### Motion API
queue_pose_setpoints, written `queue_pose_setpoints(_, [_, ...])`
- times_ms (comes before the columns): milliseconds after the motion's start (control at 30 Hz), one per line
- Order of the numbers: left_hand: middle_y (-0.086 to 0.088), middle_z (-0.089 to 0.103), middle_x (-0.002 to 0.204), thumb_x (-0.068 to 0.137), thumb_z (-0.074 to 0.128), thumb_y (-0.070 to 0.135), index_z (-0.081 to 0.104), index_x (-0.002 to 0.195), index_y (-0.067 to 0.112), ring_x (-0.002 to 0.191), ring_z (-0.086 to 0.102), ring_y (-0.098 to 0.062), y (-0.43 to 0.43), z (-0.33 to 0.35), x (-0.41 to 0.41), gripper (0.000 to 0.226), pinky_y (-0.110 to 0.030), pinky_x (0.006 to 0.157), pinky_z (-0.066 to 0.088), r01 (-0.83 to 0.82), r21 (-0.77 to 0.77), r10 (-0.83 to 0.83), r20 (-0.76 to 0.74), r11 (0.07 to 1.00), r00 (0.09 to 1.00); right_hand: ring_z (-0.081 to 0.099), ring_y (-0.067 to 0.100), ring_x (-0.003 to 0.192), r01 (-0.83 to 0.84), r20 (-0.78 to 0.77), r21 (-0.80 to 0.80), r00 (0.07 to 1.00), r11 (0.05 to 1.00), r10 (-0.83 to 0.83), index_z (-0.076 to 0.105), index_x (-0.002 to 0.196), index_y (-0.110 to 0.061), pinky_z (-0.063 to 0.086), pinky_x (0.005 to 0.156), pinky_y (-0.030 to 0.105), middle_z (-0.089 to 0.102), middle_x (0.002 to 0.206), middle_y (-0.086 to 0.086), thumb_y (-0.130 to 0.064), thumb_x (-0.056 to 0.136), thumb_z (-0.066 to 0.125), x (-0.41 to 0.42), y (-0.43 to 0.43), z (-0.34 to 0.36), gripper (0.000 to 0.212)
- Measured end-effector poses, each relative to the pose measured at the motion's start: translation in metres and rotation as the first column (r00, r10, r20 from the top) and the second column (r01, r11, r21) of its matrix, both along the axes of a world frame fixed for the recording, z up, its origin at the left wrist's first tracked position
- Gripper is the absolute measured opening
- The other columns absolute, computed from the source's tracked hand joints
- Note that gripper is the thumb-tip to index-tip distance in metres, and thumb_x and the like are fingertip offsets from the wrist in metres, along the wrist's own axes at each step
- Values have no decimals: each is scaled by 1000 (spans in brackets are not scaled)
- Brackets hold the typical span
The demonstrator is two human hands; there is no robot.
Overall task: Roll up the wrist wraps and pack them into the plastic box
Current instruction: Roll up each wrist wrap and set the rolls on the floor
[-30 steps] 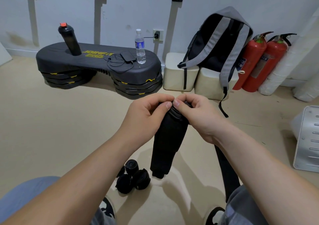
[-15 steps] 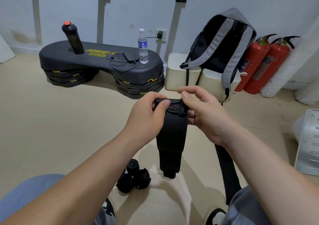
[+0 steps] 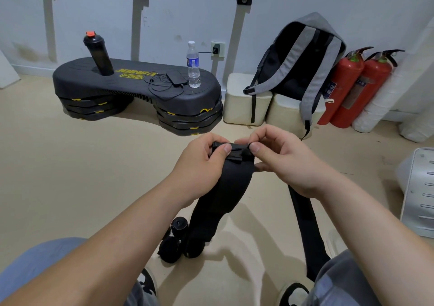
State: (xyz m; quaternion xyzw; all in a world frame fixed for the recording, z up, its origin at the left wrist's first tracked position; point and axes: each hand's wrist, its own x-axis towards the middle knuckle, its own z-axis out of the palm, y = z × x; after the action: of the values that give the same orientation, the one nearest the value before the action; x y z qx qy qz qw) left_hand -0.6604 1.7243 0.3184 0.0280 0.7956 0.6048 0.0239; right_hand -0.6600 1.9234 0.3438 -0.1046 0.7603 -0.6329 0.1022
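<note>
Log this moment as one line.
step: roll start | left hand: pinches wrist wrap top end | right hand: pinches same end | rest of it: hangs down | rolled wraps: on floor

Head view, forward-down, near hands (image 3: 244,164)

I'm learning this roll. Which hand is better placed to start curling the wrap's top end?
Probably the right hand: its thumb and forefinger pinch the folded top end of the wrist wrap, while the left hand grips that end more fully, steadying it.
</note>
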Motion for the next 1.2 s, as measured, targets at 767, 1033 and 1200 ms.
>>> queue_pose_setpoints(767, [-10,81,105,107,60,23,79,110,16,107,77,-28,14,-1,0,21,-54,103,59,-134,277,88,170,952,981,72,26,94,237,-151,-9,960,971,-236,74,89,-10,60,88,42,77,96,10,-8,95,76,-3,-23,-17,7])
queue_pose_setpoints(1033, [-33,68,104,92,70,44,80,99,24,88,70,-25,11,5,10,23,-52,89,59,-71,236,42,128,969,991,61,0,71,205,-267,125,949,971,-166,70,78,-13,51,70,21,69,71,-18,-7,92,78,-4,-26,-22,17])
queue_pose_setpoints(1200, [-29,75,106,107,61,20,74,105,8,88,74,-24,3,3,8,18,-45,87,61,2,263,-45,158,965,986,69,9,80,150,-250,102,961,983,-121,76,88,-14,56,75,22,78,88,0,-10,92,79,-1,-20,-14,6])
